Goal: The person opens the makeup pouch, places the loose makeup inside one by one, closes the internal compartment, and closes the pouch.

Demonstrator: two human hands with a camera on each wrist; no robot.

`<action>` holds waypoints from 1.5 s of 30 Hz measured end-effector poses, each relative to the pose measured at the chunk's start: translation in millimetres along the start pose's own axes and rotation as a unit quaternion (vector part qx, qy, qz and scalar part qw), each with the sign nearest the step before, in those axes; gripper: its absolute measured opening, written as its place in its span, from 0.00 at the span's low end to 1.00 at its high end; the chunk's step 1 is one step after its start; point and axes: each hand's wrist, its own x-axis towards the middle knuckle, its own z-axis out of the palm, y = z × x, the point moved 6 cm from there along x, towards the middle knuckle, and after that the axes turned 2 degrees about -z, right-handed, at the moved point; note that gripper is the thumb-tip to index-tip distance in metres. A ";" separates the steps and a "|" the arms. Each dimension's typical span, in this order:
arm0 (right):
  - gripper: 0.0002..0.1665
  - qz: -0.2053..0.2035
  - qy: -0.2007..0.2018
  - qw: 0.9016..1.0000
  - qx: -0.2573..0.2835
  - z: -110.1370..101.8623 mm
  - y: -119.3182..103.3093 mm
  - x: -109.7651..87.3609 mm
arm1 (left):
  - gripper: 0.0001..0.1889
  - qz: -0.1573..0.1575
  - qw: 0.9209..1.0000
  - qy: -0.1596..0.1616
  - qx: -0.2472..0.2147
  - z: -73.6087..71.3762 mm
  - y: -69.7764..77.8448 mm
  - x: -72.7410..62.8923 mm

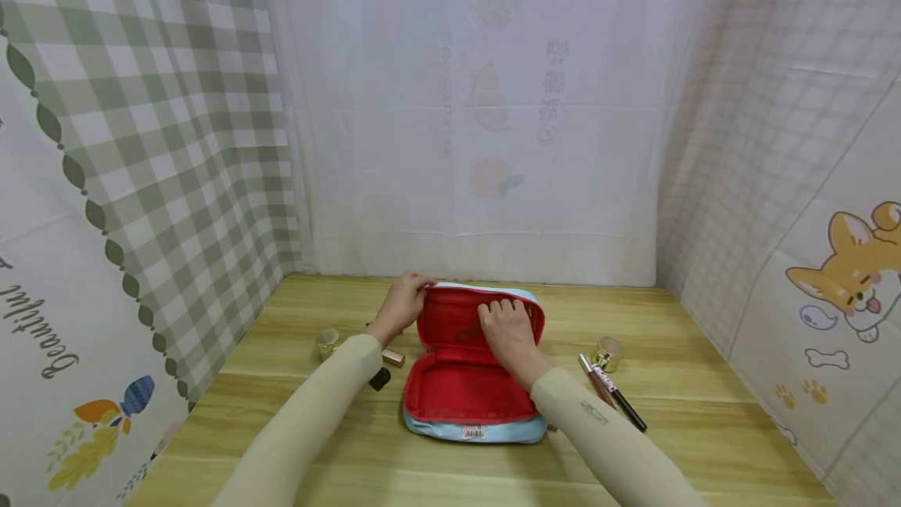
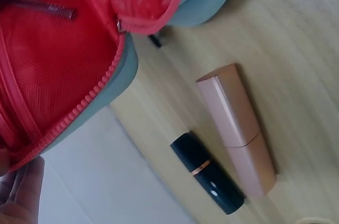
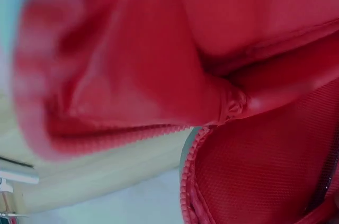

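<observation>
A light-blue zip pouch (image 1: 473, 433) with a red lining stands unzipped on the table, its lid raised at the back. My left hand (image 1: 404, 307) pinches the lid's upper left corner; the left wrist view shows its fingertips behind the red zip edge. Inside the lid is a red mesh pocket (image 2: 58, 60). A dark slim stick (image 2: 39, 6) lies at that pocket, its exact kind unclear. My right hand (image 1: 508, 331) has curled fingers at the lid's inside, at the stick's right end, and appears to grip it. The fingertips are mostly hidden in the right wrist view.
Left of the pouch lie a rose-gold lipstick tube (image 2: 235, 128), a dark tube with a gold band (image 2: 207, 173) and a gold-lidded jar (image 1: 327, 343). To the right are another gold jar (image 1: 607, 354) and slim cosmetic pens (image 1: 621, 401). Cloth curtains (image 1: 464, 202) enclose the wooden table (image 1: 281, 444).
</observation>
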 end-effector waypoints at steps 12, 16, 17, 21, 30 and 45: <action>0.21 -0.019 -0.063 0.998 -0.017 10.3 -11.5 -16.9 | 0.11 0.044 0.998 0.026 0.048 5.8 2.2 -9.5; 0.17 -0.016 -0.049 0.998 -0.020 12.6 -11.3 -17.7 | 0.11 0.041 0.998 0.020 0.054 7.8 2.4 -8.4; 0.16 -0.015 -0.049 0.999 -0.018 13.2 -11.2 -17.8 | 0.11 0.037 0.998 0.018 0.055 8.6 1.8 -8.3; 0.13 -0.019 -0.043 0.999 -0.021 12.0 -10.6 -17.3 | 0.12 0.028 0.998 0.012 0.060 10.8 -0.1 -8.8; 0.07 -0.021 0.060 0.998 -0.010 -5.0 -0.6 -4.2 | 0.13 0.050 0.994 0.062 0.073 0.5 6.7 -8.4; 0.09 -0.005 -0.125 0.992 0.016 15.0 -8.1 -14.1 | 0.15 0.065 0.992 0.012 0.104 14.3 0.2 -18.6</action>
